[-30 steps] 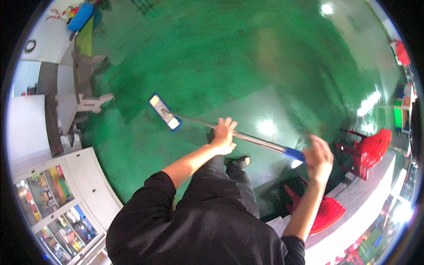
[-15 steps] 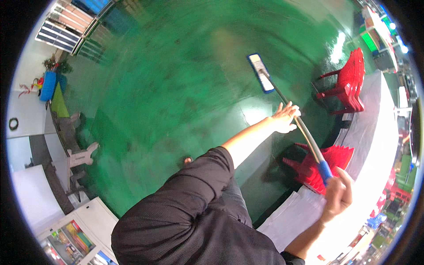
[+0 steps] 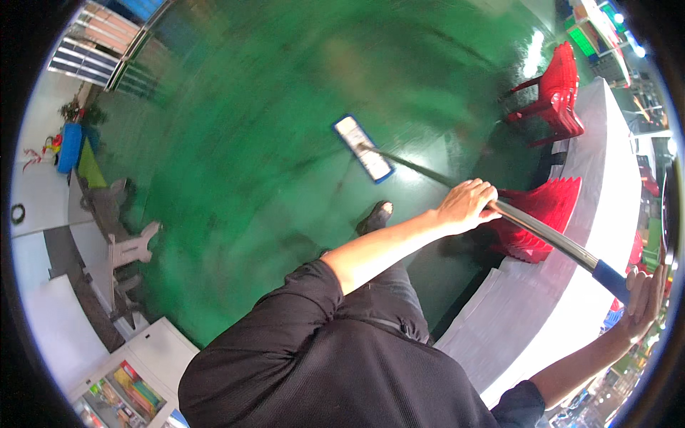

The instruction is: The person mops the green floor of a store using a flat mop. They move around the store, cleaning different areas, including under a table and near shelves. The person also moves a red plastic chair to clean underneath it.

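A flat mop (image 3: 354,135) with a white plate and blue edging rests on the green floor, ahead of my feet. Its metal pole slants from there toward the right and nearer to me, ending in a blue grip (image 3: 611,280). Partway along the pole, my left hand (image 3: 467,207) is closed round it, knuckles up. At far right my right hand (image 3: 644,301) holds the end of the blue grip, its fingers fairly straight against it; part of that hold is hidden.
Two stacks of red plastic chairs, one farther off (image 3: 559,93) and one nearer (image 3: 540,217), stand beside a long white-covered table (image 3: 564,285) on the right. Grey bench-like supports (image 3: 134,244) line the left. A white cabinet (image 3: 160,357) is at lower left. My sandalled foot (image 3: 377,216) is near the mop.
The mop head has swept left and toward me. My right hand has moved outward to the right with the grip, while my left hand has closed round the pole. One foot has come forward.
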### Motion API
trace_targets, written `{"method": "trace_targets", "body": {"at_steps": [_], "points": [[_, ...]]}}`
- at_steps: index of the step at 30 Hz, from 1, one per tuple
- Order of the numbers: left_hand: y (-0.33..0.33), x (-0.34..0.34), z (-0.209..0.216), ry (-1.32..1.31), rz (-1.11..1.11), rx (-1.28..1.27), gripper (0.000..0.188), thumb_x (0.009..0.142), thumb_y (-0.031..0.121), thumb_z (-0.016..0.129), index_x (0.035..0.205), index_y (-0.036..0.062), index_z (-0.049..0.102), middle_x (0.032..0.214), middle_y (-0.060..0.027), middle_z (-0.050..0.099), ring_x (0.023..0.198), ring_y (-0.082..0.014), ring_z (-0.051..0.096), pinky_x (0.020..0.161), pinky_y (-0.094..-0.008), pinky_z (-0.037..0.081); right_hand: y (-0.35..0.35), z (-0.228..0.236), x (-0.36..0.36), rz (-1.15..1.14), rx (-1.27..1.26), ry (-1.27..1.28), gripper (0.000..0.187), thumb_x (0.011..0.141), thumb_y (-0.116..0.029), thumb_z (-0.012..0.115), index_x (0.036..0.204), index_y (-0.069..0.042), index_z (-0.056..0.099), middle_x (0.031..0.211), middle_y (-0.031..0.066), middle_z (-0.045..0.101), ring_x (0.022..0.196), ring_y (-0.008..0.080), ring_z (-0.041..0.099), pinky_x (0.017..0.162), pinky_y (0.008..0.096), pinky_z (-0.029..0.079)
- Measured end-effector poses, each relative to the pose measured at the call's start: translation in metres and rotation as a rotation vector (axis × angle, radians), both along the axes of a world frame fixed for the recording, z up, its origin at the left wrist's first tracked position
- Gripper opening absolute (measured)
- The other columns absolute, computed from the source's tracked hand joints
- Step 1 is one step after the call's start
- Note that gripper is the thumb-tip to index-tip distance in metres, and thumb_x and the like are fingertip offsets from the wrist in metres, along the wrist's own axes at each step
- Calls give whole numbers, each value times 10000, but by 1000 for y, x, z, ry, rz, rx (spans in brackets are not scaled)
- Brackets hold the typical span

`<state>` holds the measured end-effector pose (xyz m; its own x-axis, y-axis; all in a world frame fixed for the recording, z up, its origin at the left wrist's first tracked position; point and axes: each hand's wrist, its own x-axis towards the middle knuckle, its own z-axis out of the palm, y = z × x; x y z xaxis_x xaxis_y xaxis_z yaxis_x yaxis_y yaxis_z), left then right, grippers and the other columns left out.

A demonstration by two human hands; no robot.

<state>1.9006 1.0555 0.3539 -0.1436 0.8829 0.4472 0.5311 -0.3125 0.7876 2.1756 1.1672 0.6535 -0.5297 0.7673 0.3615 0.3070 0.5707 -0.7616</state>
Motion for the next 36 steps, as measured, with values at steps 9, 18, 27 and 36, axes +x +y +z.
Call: {"method": "trace_targets", "body": {"at_steps": [9, 18, 27, 36], "points": [[-333, -73, -100, 11, 405, -726, 282, 731, 220, 674, 909, 26, 573, 941, -159, 582, 930, -329, 549, 807, -422, 436, -223, -192, -167, -30, -741, -112, 294, 853, -250, 570, 1044, -32, 624, 704, 28, 584, 527, 72, 505, 464, 205, 382], [-514, -106, -194, 360, 568, -1459, 568, 888, 383, 435, 1352, 84, 298, 1459, -104, 180, 1382, -325, 1, 1071, -597, 20, -368, -312, -217, 331, -1259, 53, 218, 902, -187, 542, 1021, -22, 620, 588, -23, 500, 487, 49, 422, 455, 211, 315], [-211, 120, -116, 260, 213, -702, 797, 760, 231, 670, 1375, 82, 186, 1451, -172, 113, 1359, -406, 17, 1003, -675, 89, -140, -180, 60, -291, -781, 41, 239, 888, -184, 539, 1058, -32, 610, 593, -17, 504, 523, 44, 444, 520, 192, 368], [32, 303, -43, 107, -174, -137, 763, 771, 119, 636, 1375, 114, 170, 1444, -181, 165, 1358, -418, 68, 1002, -684, 94, -96, -44, 274, -595, -202, 98, 254, 935, -123, 457, 1111, 32, 552, 561, -33, 401, 485, 37, 366, 479, 168, 295]]}}
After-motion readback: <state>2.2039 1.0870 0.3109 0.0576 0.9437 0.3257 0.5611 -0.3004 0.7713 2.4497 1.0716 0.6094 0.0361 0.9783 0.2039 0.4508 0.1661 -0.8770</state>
